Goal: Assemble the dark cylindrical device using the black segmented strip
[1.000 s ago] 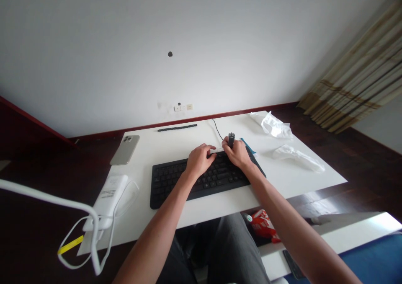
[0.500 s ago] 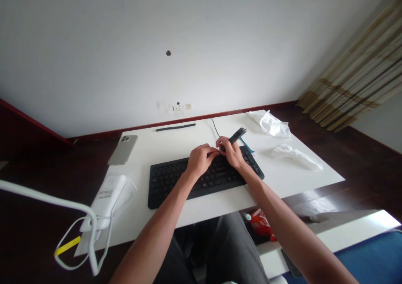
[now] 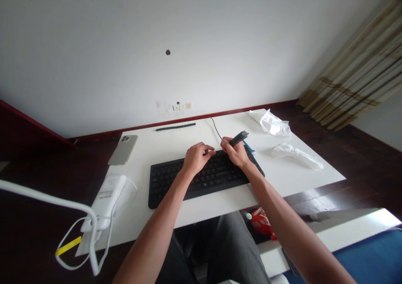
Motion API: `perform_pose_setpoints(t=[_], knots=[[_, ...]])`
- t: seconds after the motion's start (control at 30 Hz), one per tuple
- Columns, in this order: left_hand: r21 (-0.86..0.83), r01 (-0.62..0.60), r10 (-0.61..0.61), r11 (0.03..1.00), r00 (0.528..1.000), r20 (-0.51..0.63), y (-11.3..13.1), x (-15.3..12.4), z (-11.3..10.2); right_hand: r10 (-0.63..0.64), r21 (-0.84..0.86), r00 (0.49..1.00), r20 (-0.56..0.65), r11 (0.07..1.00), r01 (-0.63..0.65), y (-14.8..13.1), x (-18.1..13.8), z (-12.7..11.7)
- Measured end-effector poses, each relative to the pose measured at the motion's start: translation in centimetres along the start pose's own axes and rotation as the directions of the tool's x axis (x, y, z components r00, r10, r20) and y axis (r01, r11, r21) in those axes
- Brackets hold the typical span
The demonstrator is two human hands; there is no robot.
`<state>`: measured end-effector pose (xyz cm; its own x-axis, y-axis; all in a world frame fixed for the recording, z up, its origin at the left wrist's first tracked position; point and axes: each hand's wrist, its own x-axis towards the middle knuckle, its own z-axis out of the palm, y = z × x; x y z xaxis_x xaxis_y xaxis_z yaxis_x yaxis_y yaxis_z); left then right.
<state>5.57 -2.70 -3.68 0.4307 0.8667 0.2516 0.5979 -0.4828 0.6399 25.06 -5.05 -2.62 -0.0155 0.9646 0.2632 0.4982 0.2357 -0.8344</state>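
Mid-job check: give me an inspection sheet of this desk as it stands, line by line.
Surface: white table, flat, no spill seen.
Job's things: black keyboard at centre; dark pen-like tool over its far right corner.
Clutter: phone far left; white adapter near left; crumpled white wrapper far right; longer white wrapper right; black strip at far edge.
Grippers: left hand on the keyboard's far edge, grip unclear; right hand shut on the tool.
Cables: thin black cable beyond the hands; thick white cable in left foreground.
Surroundings: wall sockets, curtain, red packet under the table.
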Motion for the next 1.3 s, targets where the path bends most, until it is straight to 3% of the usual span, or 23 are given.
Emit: perform_pose_setpoints(t=[0.17,0.53,0.8,0.93,1.3], knots=[[0.058,-0.024,0.020,0.998,0.997,0.073,-0.2,-0.3,0.2,-0.044,-0.010,0.996,0.081,0.999,0.044,0.1,0.0,0.2],[0.231,-0.058,0.039,0.971,0.995,0.087,0.4,-0.4,0.5,-0.131,-0.095,0.968,0.214,0.984,0.154,0.3,0.1,0.4],[0.165,-0.040,0.029,0.986,0.997,0.072,0.1,-0.2,0.7,-0.110,-0.051,0.968,0.226,0.991,0.124,0.4,0.4,0.4],[0.100,-0.039,0.033,0.994,0.998,0.062,-0.3,-0.1,1.0,-0.103,0.007,0.952,0.288,0.994,0.105,0.3,0.4,0.1],[0.143,-0.124,0.110,0.982,0.988,0.105,-0.1,-0.1,0.9,-0.148,0.043,0.921,0.361,0.989,0.142,0.5,0.2,-0.5]])
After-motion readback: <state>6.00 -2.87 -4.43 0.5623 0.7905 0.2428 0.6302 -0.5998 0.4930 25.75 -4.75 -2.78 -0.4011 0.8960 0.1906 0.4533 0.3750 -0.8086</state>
